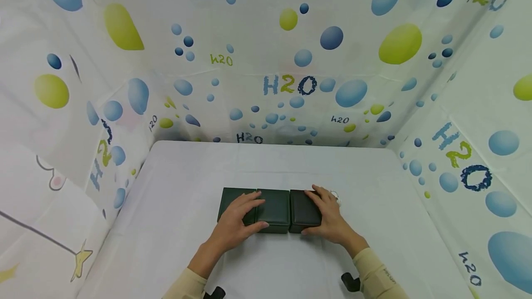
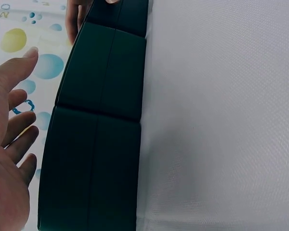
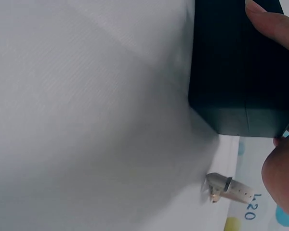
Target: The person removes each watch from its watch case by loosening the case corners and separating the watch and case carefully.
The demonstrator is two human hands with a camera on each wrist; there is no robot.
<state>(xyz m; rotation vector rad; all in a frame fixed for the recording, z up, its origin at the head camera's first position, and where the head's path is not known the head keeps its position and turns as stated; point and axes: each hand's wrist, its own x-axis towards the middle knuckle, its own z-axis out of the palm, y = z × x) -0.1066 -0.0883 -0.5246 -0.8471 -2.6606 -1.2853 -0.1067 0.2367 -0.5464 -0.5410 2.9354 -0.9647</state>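
Observation:
Three lidded boxes stand side by side in a row on the white table: a left dark green box (image 1: 233,197), a middle dark green box (image 1: 274,209) and a nearly black box (image 1: 305,206) at the right end. My right hand (image 1: 330,216) grips the black box, its thumb against the front face and fingers over the back edge. Over the two green boxes hovers my left hand (image 1: 238,218), fingers spread and relaxed. In the left wrist view that hand shows apart from the boxes' sides. A wristwatch with a pale strap (image 3: 236,190) lies just beyond the black box's right end.
The white-covered table (image 1: 187,165) extends around the boxes. Printed sheets with blue and green dots form a back wall (image 1: 249,59) and side walls. Dark wrist mounts (image 1: 351,282) show by both sleeves.

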